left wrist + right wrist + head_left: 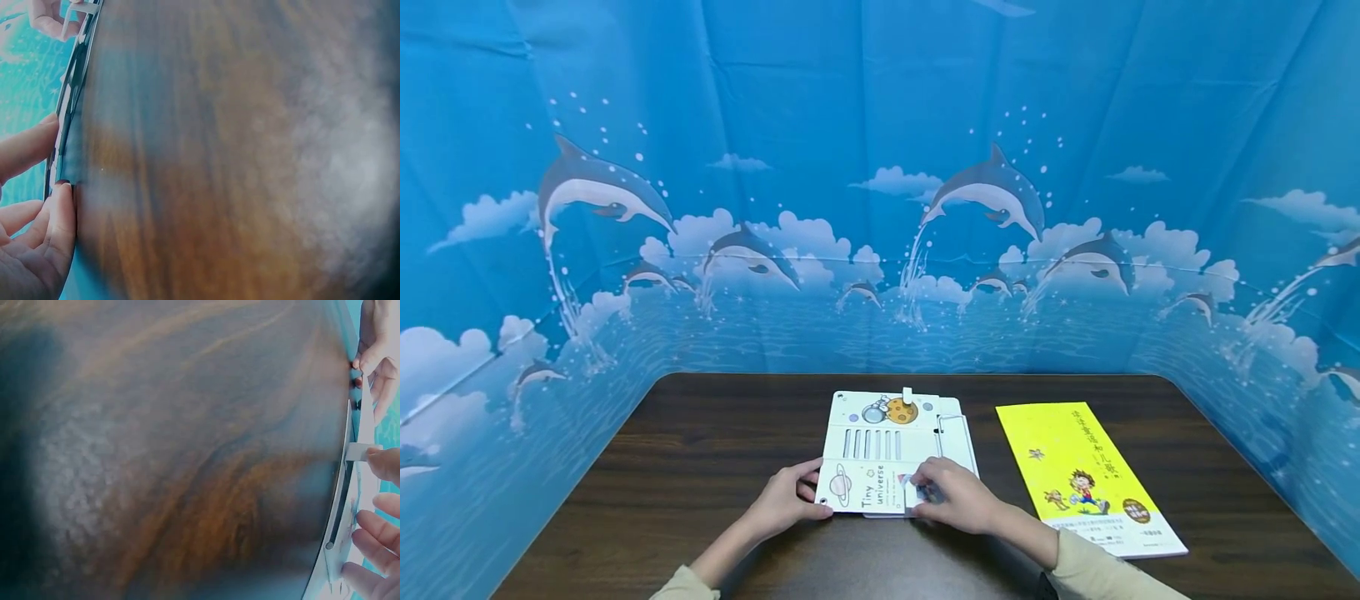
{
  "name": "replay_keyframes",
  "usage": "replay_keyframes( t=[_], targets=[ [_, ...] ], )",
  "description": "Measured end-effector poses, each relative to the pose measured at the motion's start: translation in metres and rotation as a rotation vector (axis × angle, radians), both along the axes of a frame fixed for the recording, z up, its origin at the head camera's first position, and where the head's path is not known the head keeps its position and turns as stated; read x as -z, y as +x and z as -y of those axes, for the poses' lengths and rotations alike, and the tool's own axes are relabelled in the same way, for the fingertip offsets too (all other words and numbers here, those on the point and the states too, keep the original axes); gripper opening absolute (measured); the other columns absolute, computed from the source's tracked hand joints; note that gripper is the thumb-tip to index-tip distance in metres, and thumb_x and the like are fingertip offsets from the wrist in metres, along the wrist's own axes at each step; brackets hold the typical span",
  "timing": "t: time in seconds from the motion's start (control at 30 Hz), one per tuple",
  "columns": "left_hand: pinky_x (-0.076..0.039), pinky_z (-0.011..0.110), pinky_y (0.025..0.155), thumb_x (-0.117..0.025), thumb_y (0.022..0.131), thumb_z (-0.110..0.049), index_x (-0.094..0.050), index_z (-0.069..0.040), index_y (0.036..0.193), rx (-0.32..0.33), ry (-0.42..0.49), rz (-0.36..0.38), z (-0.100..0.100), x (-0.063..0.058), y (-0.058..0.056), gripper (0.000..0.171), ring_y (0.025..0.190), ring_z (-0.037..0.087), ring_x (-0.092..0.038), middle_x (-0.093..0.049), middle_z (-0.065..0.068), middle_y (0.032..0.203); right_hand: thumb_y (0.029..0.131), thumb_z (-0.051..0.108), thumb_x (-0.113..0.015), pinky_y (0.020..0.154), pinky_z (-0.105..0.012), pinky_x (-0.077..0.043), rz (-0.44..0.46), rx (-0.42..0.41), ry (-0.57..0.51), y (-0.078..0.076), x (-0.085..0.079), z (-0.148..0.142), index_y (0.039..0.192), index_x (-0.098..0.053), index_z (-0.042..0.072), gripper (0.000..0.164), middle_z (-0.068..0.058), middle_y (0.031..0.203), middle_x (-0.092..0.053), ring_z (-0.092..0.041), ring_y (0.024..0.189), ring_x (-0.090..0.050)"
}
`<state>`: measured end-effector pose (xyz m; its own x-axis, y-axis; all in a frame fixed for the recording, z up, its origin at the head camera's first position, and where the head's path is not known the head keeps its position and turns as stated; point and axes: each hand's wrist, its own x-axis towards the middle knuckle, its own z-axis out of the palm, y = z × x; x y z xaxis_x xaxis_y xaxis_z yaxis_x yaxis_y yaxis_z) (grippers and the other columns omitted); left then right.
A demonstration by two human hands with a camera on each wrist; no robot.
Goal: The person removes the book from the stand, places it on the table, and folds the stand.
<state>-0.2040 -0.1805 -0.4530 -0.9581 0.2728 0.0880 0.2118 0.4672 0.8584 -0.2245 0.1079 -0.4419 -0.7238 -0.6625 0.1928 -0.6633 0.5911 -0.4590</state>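
Note:
A white folding book stand (857, 471) printed with an astronaut, planets and "Tiny universe" lies flat on the table, a wire frame (962, 421) along its right part. At its near left corner my left hand (785, 498) pinches the edge between thumb and fingers; the left wrist view shows that hand (44, 247) on the stand's thin side. My right hand (957, 497) is at the near right part, fingers bent over the top. There, in the right wrist view, the thumb of my right hand (384, 531) meets a small white tab (357, 452) on the near edge.
Right of the stand lies a yellow book (1052, 450) with a cartoon child on its cover, close to my right forearm. The dark wooden table (700, 450) is backed by a blue curtain (820, 167) with dolphins. A second white tab (907, 395) sticks up at the stand's far edge.

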Motion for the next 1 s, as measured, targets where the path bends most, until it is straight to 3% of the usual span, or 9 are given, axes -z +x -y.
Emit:
replay_keyframes(
  t=[0.2,0.37,0.57,0.8,1.0],
  targets=[
    [-0.046,0.02,0.055,-0.08,0.063,-0.006,-0.04,0.017,0.125,0.013,-0.016,-0.014,0.0,-0.001,-0.004,0.078,0.069,0.014,-0.057,-0.059,0.011,0.092,0.08,0.02,-0.069,0.072,-0.021,-0.044,0.04,-0.052,-0.015,-0.003,-0.005,0.001,0.096,-0.06,0.008,0.022,0.003,0.088,-0.057,-0.008,0.078,-0.048],
    [-0.046,0.02,0.055,-0.08,0.063,-0.006,-0.04,0.017,0.126,0.023,-0.015,-0.015,0.0,-0.001,-0.006,0.078,0.068,0.014,-0.057,-0.059,0.011,0.092,0.078,0.02,-0.07,0.071,-0.02,-0.044,0.07,-0.041,-0.012,-0.004,-0.009,0.001,0.096,-0.061,0.007,0.024,0.002,0.088,-0.058,-0.007,0.078,-0.049],
    [-0.046,0.021,0.054,-0.081,0.062,-0.006,-0.041,0.017,0.125,0.015,-0.018,-0.004,0.001,0.0,-0.004,0.078,0.067,0.013,-0.057,-0.058,0.01,0.091,0.08,0.016,-0.067,0.072,-0.021,-0.047,0.144,-0.066,-0.029,-0.015,-0.017,-0.001,0.099,-0.065,0.002,0.024,-0.003,0.089,-0.064,-0.009,0.078,-0.054],
    [-0.046,0.021,0.054,-0.081,0.062,-0.008,-0.042,0.016,0.125,0.008,-0.042,0.0,0.002,0.002,-0.004,0.078,0.067,0.013,-0.056,-0.057,0.008,0.09,0.084,0.013,-0.062,0.076,-0.03,-0.049,0.02,0.081,0.037,-0.046,-0.022,-0.004,0.106,-0.064,0.003,0.024,-0.005,0.098,-0.064,-0.014,0.088,-0.058],
    [-0.046,0.021,0.054,-0.081,0.061,-0.007,-0.042,0.017,0.124,-0.001,-0.045,0.0,0.001,0.001,-0.004,0.078,0.068,0.013,-0.057,-0.057,0.009,0.09,0.081,0.015,-0.067,0.082,-0.037,-0.048,-0.026,0.242,0.005,-0.082,-0.014,-0.01,0.112,-0.061,0.002,0.034,-0.009,0.107,-0.061,-0.022,0.098,-0.056]
  ],
)
